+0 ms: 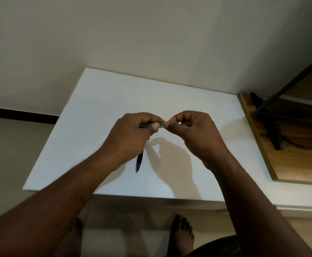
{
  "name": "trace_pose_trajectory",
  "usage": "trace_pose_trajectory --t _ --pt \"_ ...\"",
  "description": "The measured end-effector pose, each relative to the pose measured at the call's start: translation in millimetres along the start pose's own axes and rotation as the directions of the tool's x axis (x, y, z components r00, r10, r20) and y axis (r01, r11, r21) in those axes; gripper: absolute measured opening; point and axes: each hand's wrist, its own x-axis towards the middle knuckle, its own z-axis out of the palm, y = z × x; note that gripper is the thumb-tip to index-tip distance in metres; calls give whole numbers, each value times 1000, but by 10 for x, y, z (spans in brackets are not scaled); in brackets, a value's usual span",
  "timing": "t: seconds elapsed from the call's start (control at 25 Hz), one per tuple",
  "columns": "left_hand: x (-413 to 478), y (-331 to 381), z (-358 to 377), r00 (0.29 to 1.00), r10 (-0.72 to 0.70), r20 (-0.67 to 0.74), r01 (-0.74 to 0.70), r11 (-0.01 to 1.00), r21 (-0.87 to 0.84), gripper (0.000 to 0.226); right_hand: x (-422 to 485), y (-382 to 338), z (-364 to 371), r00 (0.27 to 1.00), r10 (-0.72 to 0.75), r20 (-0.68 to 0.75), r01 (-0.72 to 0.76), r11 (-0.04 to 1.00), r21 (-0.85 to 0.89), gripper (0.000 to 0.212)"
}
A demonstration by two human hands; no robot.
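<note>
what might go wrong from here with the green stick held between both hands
1. The right hand pinches only the very end of the green stick, which the left hand holds; that small grip may slip, and the stick could drop.
2. The dark pen lies on the white table, partly hidden beneath the left hand; a lowered wrist might knock it toward the near edge.

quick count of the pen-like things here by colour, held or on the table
green: 1, the green stick, gripped by the left hand and pinched at its end by the right hand
dark: 1, the dark pen, lying on the white table partly under the left hand
total: 2
</note>
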Motion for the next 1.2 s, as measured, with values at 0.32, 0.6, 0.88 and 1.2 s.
trace_pose_trajectory --t 0.32,0.6,0.88,1.2 --pt "-11 -49 -17 1000 -17 12 17 998 -59 21 11 73 54 997 67 31 -71 982 173 20" --pt "9 -98 0 1000 -13 -18 13 1000 -12 16 7 99 90 994 102 42 -108 970 216 17" --pt "91 -322 55 982 43 -183 53 872 487 12 27 246 276 937 324 128 -314 945 -90 24" --pt "142 -466 -75 964 -4 -267 175 764 620 19 53 240 204 889 398 225 -423 903 74 27"
